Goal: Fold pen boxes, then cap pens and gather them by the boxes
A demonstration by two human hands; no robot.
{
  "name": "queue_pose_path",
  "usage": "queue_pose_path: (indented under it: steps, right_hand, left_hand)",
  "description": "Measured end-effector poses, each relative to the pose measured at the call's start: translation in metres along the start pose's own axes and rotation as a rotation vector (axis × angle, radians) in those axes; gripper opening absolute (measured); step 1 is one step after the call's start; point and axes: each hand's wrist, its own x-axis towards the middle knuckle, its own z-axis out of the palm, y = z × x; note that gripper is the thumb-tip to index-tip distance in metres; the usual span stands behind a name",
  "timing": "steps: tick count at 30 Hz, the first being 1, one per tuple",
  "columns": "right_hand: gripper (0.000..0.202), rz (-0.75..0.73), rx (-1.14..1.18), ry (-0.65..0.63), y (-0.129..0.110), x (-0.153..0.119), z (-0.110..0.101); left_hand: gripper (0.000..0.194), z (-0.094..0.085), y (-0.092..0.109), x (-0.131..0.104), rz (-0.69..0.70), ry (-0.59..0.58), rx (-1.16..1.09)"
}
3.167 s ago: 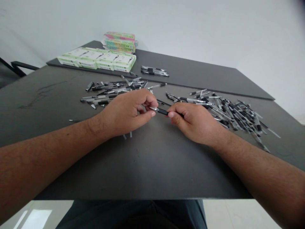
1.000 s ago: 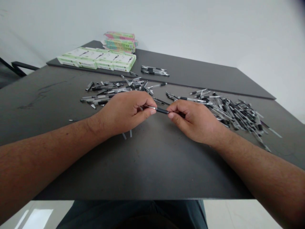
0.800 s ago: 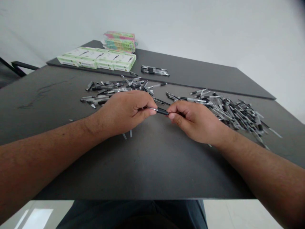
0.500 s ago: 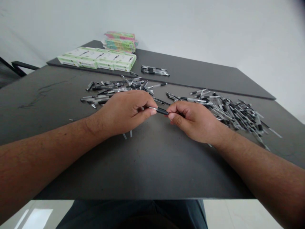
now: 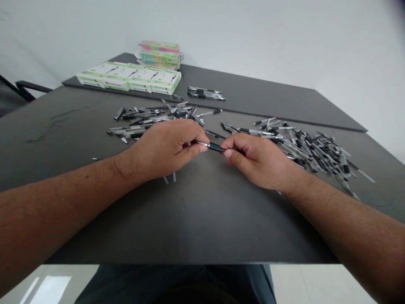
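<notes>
Between my two hands a pen point(image 5: 216, 147) with a black grip is held nearly level, above the dark table. My left hand point(image 5: 177, 145) pinches its silvery tip end between thumb and forefinger. At the other end, my right hand point(image 5: 253, 158) has its thumb and fingers closed round the black barrel; the rest of the pen is hidden in that hand. Behind my left hand lies a loose heap of pens and pen parts point(image 5: 148, 115). A larger heap of pens point(image 5: 316, 152) spreads to the right of my right hand.
On a raised dark board point(image 5: 268, 95) at the back are a small row of pens point(image 5: 206, 93), white-and-green boxes point(image 5: 129, 78) and a stack of colourful packs point(image 5: 160, 55). A chair arm point(image 5: 33, 87) shows at the left. The table's front edge point(image 5: 190, 264) is near my lap.
</notes>
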Motion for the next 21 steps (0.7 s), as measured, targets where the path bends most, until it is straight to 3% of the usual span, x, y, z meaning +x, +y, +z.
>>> queue_pose_path:
  steps: [8, 15, 21]
  right_hand:
    - [0.017, 0.079, 0.181, -0.120, -0.0009, 0.0020, -0.0034]
    - [0.018, 0.044, 0.074, 0.044, -0.0014, -0.0009, 0.0028]
    - [0.016, 0.001, -0.009, 0.066, -0.0022, -0.0011, 0.0004]
  left_hand:
    - [0.023, -0.0058, 0.0022, -0.0010, 0.045, -0.009, -0.023]
    - [0.027, -0.0046, 0.0041, 0.0018, -0.071, -0.023, -0.016]
    - [0.026, -0.0022, 0.0055, 0.0022, -0.072, 0.001, -0.012]
